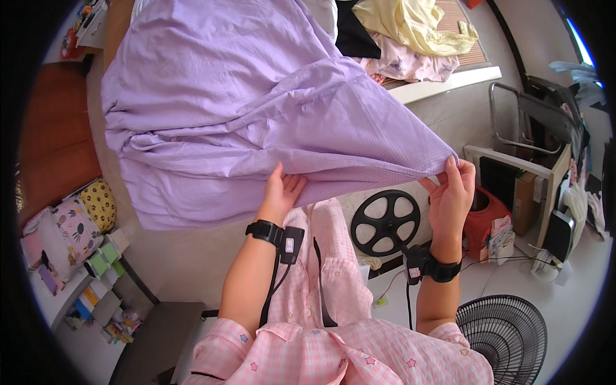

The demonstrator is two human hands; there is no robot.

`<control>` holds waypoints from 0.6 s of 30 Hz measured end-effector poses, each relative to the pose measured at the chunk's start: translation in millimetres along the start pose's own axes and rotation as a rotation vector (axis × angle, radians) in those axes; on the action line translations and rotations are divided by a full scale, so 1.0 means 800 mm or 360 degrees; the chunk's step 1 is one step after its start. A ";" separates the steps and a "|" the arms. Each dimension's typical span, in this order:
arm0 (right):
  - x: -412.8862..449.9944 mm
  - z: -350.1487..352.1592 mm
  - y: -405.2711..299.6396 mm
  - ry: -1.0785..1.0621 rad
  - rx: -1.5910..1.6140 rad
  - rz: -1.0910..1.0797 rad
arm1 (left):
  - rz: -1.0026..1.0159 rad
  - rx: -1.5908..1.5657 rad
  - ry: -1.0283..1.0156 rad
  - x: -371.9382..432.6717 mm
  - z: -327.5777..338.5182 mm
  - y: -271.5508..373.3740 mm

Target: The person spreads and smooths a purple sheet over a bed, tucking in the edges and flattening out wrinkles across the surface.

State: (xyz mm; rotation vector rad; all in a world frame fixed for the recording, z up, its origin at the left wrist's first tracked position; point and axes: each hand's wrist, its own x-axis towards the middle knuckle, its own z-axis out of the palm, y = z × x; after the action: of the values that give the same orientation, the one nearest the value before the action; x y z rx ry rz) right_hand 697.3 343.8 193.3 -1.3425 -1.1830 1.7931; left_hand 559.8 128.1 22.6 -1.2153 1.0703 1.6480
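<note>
A large lilac cloth [231, 62], finely checked and creased, spreads before me and hangs down at its near side. My right hand [452, 192] pinches a corner of it between thumb and fingertips, pulling that part into a taut point. Along the near side, my left hand [284, 190] is against the cloth, palm turned up and thumb apart from the fingers. Folds bunch to the left of the left hand. What supports the cloth is mostly hidden beneath it.
Yellow garments [414, 29] and a black cloth [356, 33] lie beyond, on a slatted surface. A black spoked wheel [385, 222] and a fan [505, 337] are near my right arm. At left stands a shelf unit [103, 303]; a metal-framed chair [524, 115] is at right.
</note>
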 end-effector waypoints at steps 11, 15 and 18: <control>-0.039 0.024 -0.006 0.0156 -0.0066 -0.0169 | -0.0092 -0.0431 -0.0022 0.064 -0.038 0.058; -0.035 0.029 -0.007 0.0142 -0.0071 -0.0171 | -0.0004 -0.0654 -0.0268 0.036 -0.044 0.096; -0.027 0.021 -0.007 0.0189 -0.0060 -0.0145 | 0.0214 -0.0667 -0.0825 -0.029 -0.055 0.138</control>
State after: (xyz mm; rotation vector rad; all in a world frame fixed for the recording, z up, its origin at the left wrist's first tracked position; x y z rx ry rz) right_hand 688.2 322.6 209.2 -1.3741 -1.1996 1.6121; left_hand 474.0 49.4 55.1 -0.8898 0.5048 2.2091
